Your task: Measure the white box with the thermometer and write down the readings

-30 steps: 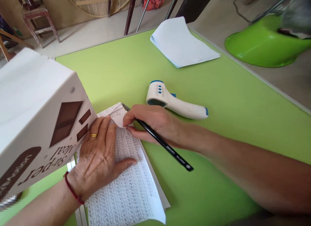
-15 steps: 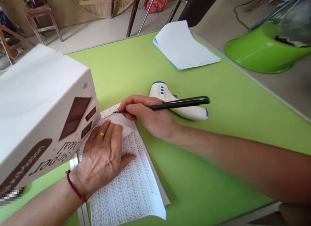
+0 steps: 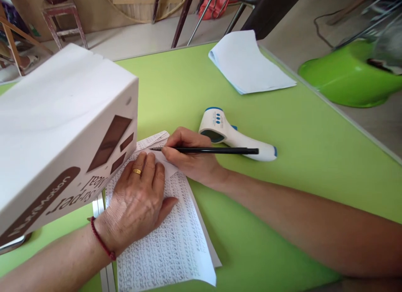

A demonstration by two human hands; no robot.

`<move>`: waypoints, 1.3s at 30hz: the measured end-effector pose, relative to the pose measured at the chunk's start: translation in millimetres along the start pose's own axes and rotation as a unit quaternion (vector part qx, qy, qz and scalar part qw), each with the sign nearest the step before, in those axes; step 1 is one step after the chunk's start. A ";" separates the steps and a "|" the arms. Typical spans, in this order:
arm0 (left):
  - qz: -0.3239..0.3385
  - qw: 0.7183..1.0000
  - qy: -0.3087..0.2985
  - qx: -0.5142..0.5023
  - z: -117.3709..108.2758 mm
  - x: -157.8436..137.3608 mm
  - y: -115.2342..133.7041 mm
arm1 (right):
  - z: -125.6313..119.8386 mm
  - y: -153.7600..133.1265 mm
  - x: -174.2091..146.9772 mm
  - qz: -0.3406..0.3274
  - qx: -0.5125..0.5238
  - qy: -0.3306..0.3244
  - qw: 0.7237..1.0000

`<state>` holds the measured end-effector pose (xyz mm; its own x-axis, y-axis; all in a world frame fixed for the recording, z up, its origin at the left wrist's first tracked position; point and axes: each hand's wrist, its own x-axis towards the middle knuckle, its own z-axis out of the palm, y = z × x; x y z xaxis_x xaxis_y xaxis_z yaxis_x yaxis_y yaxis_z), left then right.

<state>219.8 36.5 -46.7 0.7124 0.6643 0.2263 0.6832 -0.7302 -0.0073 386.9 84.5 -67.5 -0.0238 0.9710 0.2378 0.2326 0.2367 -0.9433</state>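
My right hand (image 3: 191,154) pinches a black pen (image 3: 226,150), its tip touching a small slip of paper (image 3: 169,166). The slip lies on a larger written sheet (image 3: 163,258), which is covered in dense rows of handwriting. My left hand (image 3: 138,200) lies flat across both papers, fingers stretched toward the pen tip and thumb apart. A second sheet shows under the right edge of the written one. Just behind my right hand rests a white and blue infrared thermometer (image 3: 235,137).
A large white carton (image 3: 69,108) stands on the left, close beside my left hand. Folded white paper (image 3: 251,66) lies at the back of the green table (image 3: 282,233). A green plastic stool (image 3: 339,78) is beyond the right edge, a wooden stool (image 3: 64,20) at far left.
The pen has swung from tilted up to nearly level in my right hand, its tip still at the slip. The whole view has shifted slightly; my left hand stays on the papers.
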 end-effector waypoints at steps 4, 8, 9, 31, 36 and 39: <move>-0.002 1.000 0.000 0.002 -0.7 0.1 1.2 | 1.5 2.1 -0.8 -0.004 0.005 -0.006 1.000; -0.002 1.000 0.003 0.003 -1.2 -0.1 2.5 | 1.7 3.8 -0.9 -0.002 0.007 -0.010 1.000; -0.001 1.000 0.003 0.003 -1.4 -0.2 2.7 | 1.5 3.8 -1.0 -0.002 0.006 -0.012 1.000; 0.000 1.000 -0.002 0.003 -2.6 -0.4 2.8 | -0.6 0.7 -0.3 0.007 -0.019 0.005 1.000; 0.000 1.000 -0.004 0.003 -2.1 0.0 3.0 | 0.2 0.3 -0.9 0.003 -0.014 0.002 1.000; 0.000 1.000 -0.004 0.005 -1.7 0.4 3.1 | 1.1 1.0 -1.4 0.004 -0.015 -0.001 1.000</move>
<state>221.9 34.2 -45.0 0.7142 0.6649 0.2188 0.6840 -0.7293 -0.0166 386.1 83.3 -69.1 -0.0234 0.9728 0.2304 0.2615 0.2284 -0.9378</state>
